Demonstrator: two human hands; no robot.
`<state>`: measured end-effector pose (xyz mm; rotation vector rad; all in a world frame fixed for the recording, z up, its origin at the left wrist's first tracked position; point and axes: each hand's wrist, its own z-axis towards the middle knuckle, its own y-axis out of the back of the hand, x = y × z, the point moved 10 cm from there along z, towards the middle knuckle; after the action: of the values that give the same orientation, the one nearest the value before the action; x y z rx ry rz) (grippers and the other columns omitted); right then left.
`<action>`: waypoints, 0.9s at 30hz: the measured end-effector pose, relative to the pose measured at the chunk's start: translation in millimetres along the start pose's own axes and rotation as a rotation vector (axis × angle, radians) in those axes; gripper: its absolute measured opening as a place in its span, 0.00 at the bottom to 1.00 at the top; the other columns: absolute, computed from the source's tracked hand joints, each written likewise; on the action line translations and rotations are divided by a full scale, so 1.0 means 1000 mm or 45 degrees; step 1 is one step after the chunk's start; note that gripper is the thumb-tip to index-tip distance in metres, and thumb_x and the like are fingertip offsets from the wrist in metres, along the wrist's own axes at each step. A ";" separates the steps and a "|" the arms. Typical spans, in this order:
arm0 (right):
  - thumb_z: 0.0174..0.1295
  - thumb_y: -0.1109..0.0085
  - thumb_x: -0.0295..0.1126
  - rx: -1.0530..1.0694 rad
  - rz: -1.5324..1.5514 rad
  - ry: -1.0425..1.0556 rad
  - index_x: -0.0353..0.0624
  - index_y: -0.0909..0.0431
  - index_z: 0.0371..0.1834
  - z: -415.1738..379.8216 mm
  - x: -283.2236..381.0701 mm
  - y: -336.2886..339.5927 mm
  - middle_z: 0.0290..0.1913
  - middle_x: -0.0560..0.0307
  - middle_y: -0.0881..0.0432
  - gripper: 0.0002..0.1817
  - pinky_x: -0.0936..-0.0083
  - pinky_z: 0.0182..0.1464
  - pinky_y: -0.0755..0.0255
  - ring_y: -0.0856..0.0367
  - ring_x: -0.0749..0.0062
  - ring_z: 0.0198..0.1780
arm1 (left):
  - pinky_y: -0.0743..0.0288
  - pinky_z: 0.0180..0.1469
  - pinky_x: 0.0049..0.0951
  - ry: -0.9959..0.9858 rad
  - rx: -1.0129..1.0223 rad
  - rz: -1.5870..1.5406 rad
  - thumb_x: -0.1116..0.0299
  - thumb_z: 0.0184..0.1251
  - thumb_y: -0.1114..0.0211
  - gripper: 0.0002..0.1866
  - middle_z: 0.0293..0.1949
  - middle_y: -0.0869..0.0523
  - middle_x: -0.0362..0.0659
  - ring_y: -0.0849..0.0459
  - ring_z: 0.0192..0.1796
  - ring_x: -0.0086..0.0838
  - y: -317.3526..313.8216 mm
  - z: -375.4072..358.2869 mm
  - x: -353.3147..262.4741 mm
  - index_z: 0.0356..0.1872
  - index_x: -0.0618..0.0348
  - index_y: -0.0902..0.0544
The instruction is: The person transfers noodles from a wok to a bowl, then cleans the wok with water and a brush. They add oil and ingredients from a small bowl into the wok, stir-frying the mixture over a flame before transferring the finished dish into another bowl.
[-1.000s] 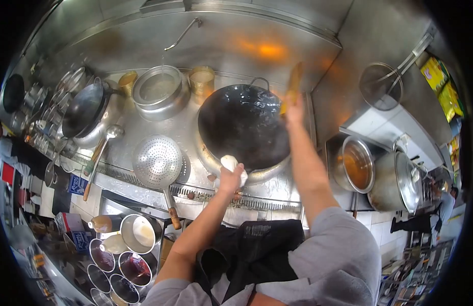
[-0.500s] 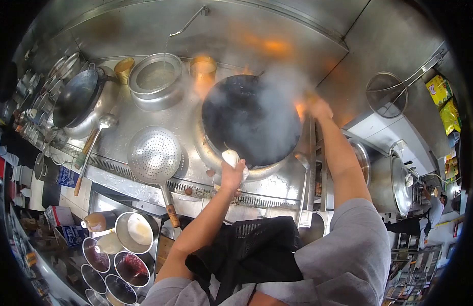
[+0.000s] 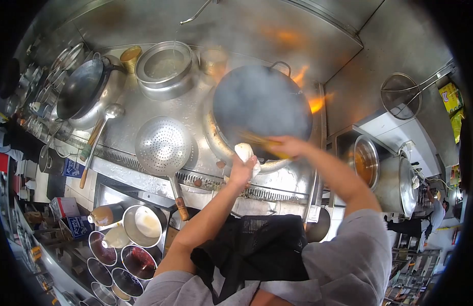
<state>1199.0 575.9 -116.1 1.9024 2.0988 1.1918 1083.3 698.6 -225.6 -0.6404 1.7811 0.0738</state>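
A large dark wok [image 3: 262, 97] sits on the burner, tilted, with steam rising over its inside. My left hand [image 3: 240, 173] is closed round a folded white cloth [image 3: 244, 152] at the wok's near rim; whatever the cloth covers is hidden. My right hand [image 3: 290, 146] grips a yellowish bamboo wok brush [image 3: 261, 138], whose bristle end lies over the near inside of the wok, blurred by motion. Flames [image 3: 316, 104] show beyond the wok's right side. A loop handle [image 3: 282, 65] stands up at its far rim.
A perforated strainer [image 3: 163, 145] lies left of the wok, with a ladle [image 3: 113, 111] further left. Behind stands a metal pot [image 3: 165, 84] under a spout. Several sauce containers [image 3: 139, 262] stand at the lower left. A lidded pot [image 3: 394, 183] is on the right, and a person is beyond.
My right hand has swung from beyond the wok's right rim to its near side, bringing the brush over the wok. The wok's far loop handle now shows, and the view has shifted slightly.
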 end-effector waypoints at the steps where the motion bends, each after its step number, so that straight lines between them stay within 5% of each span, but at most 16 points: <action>1: 0.67 0.41 0.52 -0.097 -0.244 -0.015 0.67 0.32 0.74 0.011 -0.056 0.031 0.59 0.54 0.17 0.31 0.68 0.61 0.27 0.19 0.66 0.58 | 0.22 0.43 0.30 0.074 -0.029 -0.033 0.66 0.74 0.37 0.17 0.42 0.19 0.44 0.19 0.42 0.27 -0.001 -0.008 -0.008 0.54 0.63 0.30; 2: 0.67 0.43 0.55 -0.249 -0.555 0.040 0.67 0.29 0.71 0.024 -0.103 0.079 0.60 0.55 0.17 0.29 0.64 0.59 0.25 0.17 0.62 0.58 | 0.22 0.44 0.30 0.142 -0.053 -0.064 0.66 0.73 0.37 0.17 0.42 0.19 0.44 0.20 0.42 0.27 -0.001 -0.013 -0.014 0.54 0.64 0.31; 4: 0.68 0.53 0.61 -0.635 -0.786 -0.536 0.66 0.29 0.70 -0.030 -0.106 0.183 0.61 0.51 0.18 0.30 0.57 0.59 0.24 0.18 0.51 0.59 | 0.22 0.42 0.30 0.121 -0.038 -0.113 0.65 0.73 0.37 0.18 0.42 0.20 0.44 0.19 0.41 0.27 -0.005 -0.015 -0.024 0.54 0.64 0.31; 8: 0.69 0.55 0.62 -1.589 0.117 -0.473 0.64 0.33 0.72 -0.020 -0.109 0.221 0.54 0.43 0.15 0.31 0.51 0.58 0.24 0.18 0.46 0.58 | 0.22 0.35 0.30 0.120 0.042 0.034 0.65 0.74 0.37 0.18 0.41 0.20 0.44 0.19 0.38 0.27 -0.003 -0.006 -0.014 0.54 0.65 0.31; 9: 0.72 0.57 0.57 -1.509 0.045 -0.625 0.64 0.41 0.77 0.016 -0.113 0.202 0.54 0.45 0.15 0.31 0.52 0.55 0.22 0.16 0.48 0.55 | 0.22 0.35 0.30 0.122 0.045 0.037 0.65 0.74 0.37 0.18 0.41 0.20 0.44 0.19 0.38 0.27 -0.001 -0.004 -0.011 0.54 0.65 0.31; 10: 0.72 0.58 0.57 -1.664 0.125 -0.487 0.56 0.33 0.73 0.053 -0.106 0.173 0.56 0.43 0.17 0.31 0.52 0.57 0.23 0.18 0.47 0.57 | 0.22 0.33 0.29 0.112 0.074 0.044 0.65 0.74 0.38 0.18 0.41 0.20 0.44 0.19 0.37 0.27 -0.001 -0.002 -0.010 0.54 0.65 0.31; 11: 0.71 0.57 0.56 -1.190 0.160 -0.527 0.50 0.24 0.64 0.097 -0.092 0.137 0.59 0.43 0.19 0.29 0.53 0.60 0.25 0.19 0.48 0.60 | 0.23 0.30 0.29 0.100 0.100 0.049 0.65 0.74 0.38 0.18 0.40 0.20 0.44 0.19 0.36 0.27 -0.002 0.000 -0.011 0.54 0.65 0.31; 13: 0.69 0.50 0.50 -1.012 -0.109 -0.196 0.47 0.20 0.59 0.183 -0.060 0.047 0.62 0.43 0.21 0.25 0.58 0.64 0.29 0.22 0.49 0.63 | 0.22 0.32 0.29 0.111 0.155 -0.013 0.65 0.74 0.38 0.18 0.39 0.19 0.44 0.19 0.37 0.27 -0.004 0.000 -0.011 0.55 0.65 0.32; 16: 0.70 0.47 0.53 -0.664 0.181 0.505 0.52 0.25 0.68 0.116 0.031 -0.018 0.64 0.45 0.22 0.28 0.63 0.66 0.31 0.24 0.51 0.65 | 0.22 0.35 0.29 0.107 0.212 -0.118 0.66 0.74 0.37 0.19 0.40 0.19 0.43 0.19 0.38 0.27 -0.006 0.005 -0.004 0.56 0.64 0.32; 18: 0.71 0.45 0.47 -0.277 -0.059 0.317 0.53 0.30 0.71 0.072 -0.012 0.009 0.67 0.49 0.24 0.27 0.65 0.68 0.34 0.25 0.54 0.67 | 0.21 0.36 0.30 0.117 0.225 -0.161 0.66 0.74 0.37 0.19 0.41 0.20 0.44 0.19 0.38 0.27 -0.013 -0.006 -0.003 0.57 0.63 0.33; 19: 0.70 0.47 0.56 -0.353 -0.125 0.255 0.57 0.25 0.68 0.077 -0.068 0.047 0.61 0.54 0.18 0.28 0.67 0.65 0.30 0.19 0.60 0.60 | 0.21 0.40 0.30 0.160 0.168 -0.187 0.67 0.73 0.36 0.19 0.43 0.20 0.45 0.19 0.41 0.27 -0.012 -0.012 -0.015 0.56 0.65 0.32; 21: 0.69 0.54 0.60 -0.664 -0.701 -0.520 0.59 0.26 0.67 0.020 -0.118 0.166 0.56 0.53 0.15 0.30 0.59 0.57 0.23 0.15 0.56 0.54 | 0.22 0.44 0.30 0.130 0.096 -0.233 0.67 0.72 0.35 0.19 0.44 0.20 0.45 0.20 0.43 0.27 -0.010 -0.013 -0.023 0.54 0.67 0.31; 24: 0.70 0.55 0.57 -1.443 -0.118 -0.603 0.62 0.37 0.75 -0.029 -0.117 0.218 0.52 0.47 0.14 0.31 0.53 0.55 0.23 0.16 0.47 0.54 | 0.22 0.47 0.31 0.214 0.102 -0.245 0.66 0.72 0.35 0.20 0.46 0.20 0.47 0.20 0.45 0.28 -0.008 -0.016 -0.021 0.55 0.68 0.31; 27: 0.71 0.54 0.57 -1.614 0.127 -0.554 0.59 0.36 0.74 0.012 -0.093 0.159 0.50 0.38 0.16 0.31 0.52 0.55 0.23 0.16 0.47 0.54 | 0.21 0.45 0.33 0.181 0.123 -0.085 0.64 0.74 0.37 0.22 0.47 0.20 0.47 0.20 0.45 0.30 -0.002 -0.003 0.002 0.59 0.64 0.33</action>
<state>1357.2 490.0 -74.1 1.3821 0.6530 1.3990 1081.4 695.1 -225.5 -0.6480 1.8853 -0.1053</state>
